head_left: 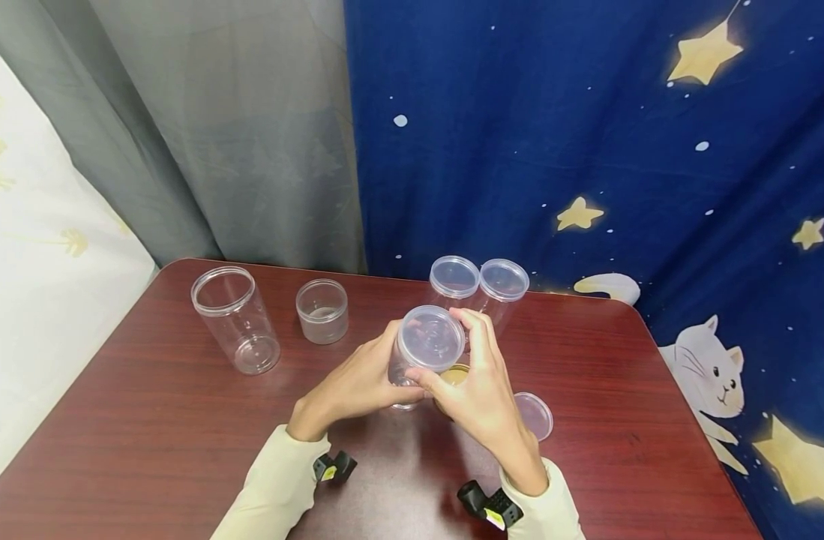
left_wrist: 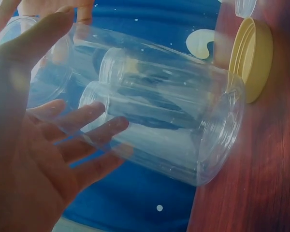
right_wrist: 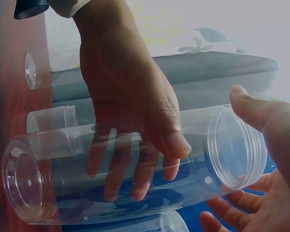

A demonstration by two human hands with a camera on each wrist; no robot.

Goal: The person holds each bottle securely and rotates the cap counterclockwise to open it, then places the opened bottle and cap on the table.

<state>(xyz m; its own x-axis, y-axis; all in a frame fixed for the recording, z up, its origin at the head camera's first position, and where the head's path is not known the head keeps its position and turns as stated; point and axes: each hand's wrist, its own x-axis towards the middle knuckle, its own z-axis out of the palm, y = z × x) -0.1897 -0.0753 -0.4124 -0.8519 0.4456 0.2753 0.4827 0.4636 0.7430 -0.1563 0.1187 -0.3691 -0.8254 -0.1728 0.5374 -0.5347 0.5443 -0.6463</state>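
A tall clear plastic jar (right_wrist: 111, 164) with a translucent lid (head_left: 432, 337) on top is held between both hands above the table. My left hand (head_left: 354, 382) grips the jar's body, thumb on one side and fingers on the other. Around the lid curl the thumb and fingers of my right hand (head_left: 477, 394). Through the clear wall the fingers of the left hand show in the right wrist view. A yellow lid (left_wrist: 261, 60) with a ridged inside stands just past the jar's base; the head view shows it partly covered by the right hand.
Two lidded clear jars (head_left: 455, 276) stand side by side behind the hands. At the left are a tall clear jar (head_left: 235, 319) and a short clear jar (head_left: 322, 322). A flat translucent lid (head_left: 534, 417) lies beside the right wrist. Curtains hang behind the reddish-brown table (head_left: 148, 420).
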